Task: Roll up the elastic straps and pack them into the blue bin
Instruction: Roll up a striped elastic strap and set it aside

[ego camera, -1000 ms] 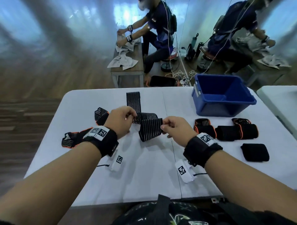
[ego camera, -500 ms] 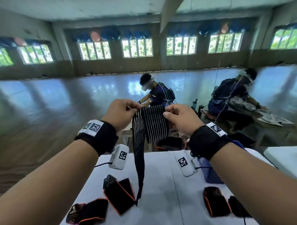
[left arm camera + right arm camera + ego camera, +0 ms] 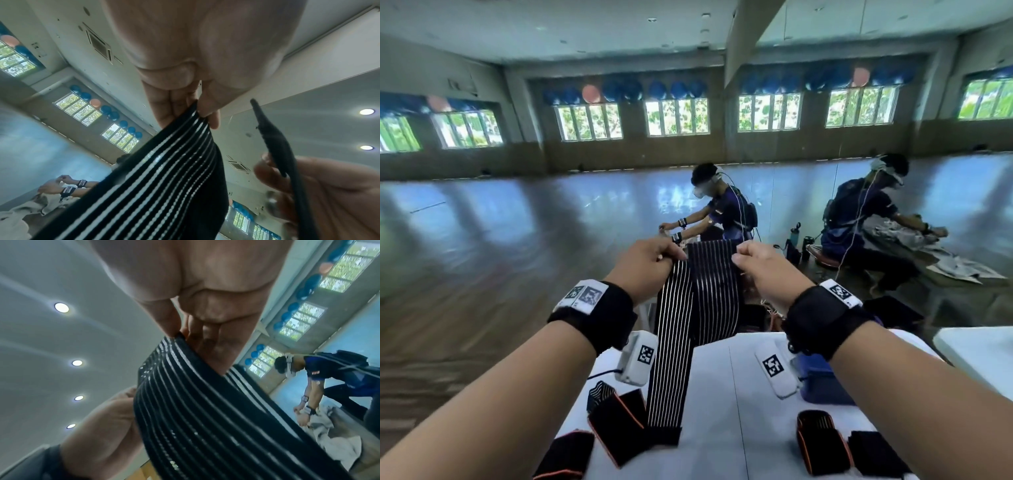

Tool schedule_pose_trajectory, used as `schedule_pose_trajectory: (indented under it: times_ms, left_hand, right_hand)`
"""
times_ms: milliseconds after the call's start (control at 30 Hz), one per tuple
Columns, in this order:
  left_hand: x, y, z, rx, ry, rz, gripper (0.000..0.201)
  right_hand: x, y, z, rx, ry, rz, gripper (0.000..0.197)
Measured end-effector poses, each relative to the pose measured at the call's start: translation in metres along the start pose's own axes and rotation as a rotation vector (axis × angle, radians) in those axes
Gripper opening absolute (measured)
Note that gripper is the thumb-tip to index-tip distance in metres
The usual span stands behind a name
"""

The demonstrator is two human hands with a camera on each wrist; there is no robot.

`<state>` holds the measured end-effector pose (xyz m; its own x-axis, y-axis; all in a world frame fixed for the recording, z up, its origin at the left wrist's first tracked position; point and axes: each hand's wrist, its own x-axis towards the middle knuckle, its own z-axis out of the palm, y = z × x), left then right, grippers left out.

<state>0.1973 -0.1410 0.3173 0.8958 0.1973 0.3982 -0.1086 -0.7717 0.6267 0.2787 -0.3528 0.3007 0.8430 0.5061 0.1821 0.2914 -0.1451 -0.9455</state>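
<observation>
Striped elastic strap held up above the white table — top corners pinched by left hand and right hand; blue bin right of it.

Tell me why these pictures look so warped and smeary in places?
Head view: the wide lens bows the windows and ceiling, and window glare washes across the shiny floor. Left wrist view: the left hand, close to the lens, is soft, and the striped strap blurs toward the bottom. Right wrist view: the ceiling lights flare, and the right hand looms out of focus.
</observation>
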Motion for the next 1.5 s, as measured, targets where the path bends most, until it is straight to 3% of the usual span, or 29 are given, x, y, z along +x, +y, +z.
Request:
schedule_pose_trajectory:
  times_ms: [167,300,433,700,767,867,900,1300,1500]
  left_hand:
    - [-0.008,0.008,0.021,-0.162,-0.007,0.015,0.020]
    - [-0.016,0.001,0.028,-0.176,0.017,-0.052,0.034]
    - [-0.026,-0.005,0.033,-0.212,0.006,-0.142,0.034]
    - [-0.034,0.012,0.047,-0.401,-0.005,-0.214,0.041]
    - [-0.035,0.016,0.048,-0.485,-0.004,-0.223,0.037]
    - [-0.038,0.017,0.051,-0.512,-0.009,-0.184,0.011]
    - [-0.039,0.017,0.052,-0.503,-0.010,-0.171,0.014]
    - [-0.040,0.019,0.064,-0.586,0.116,-0.130,0.018]
    - [-0.037,0.015,0.068,-0.625,0.251,-0.125,0.025]
  right_hand:
    - [-0.014,0.023,0.021,0.152,-0.136,0.038,0.012]
    - [-0.023,0.048,0.016,0.167,-0.053,0.063,0.021]
    - [-0.029,0.066,0.009,0.225,0.034,0.104,0.015]
    - [-0.023,0.082,0.010,0.163,0.142,0.028,0.007]
    - [-0.023,0.083,0.011,0.166,0.183,0.021,0.010]
    - [-0.026,0.081,0.012,0.211,0.236,0.013,0.012]
    - [-0.027,0.081,0.013,0.224,0.249,0.010,0.011]
    - [-0.029,0.075,0.021,0.297,0.329,0.028,0.013]
    - [-0.031,0.068,0.024,0.273,0.336,0.021,0.016]
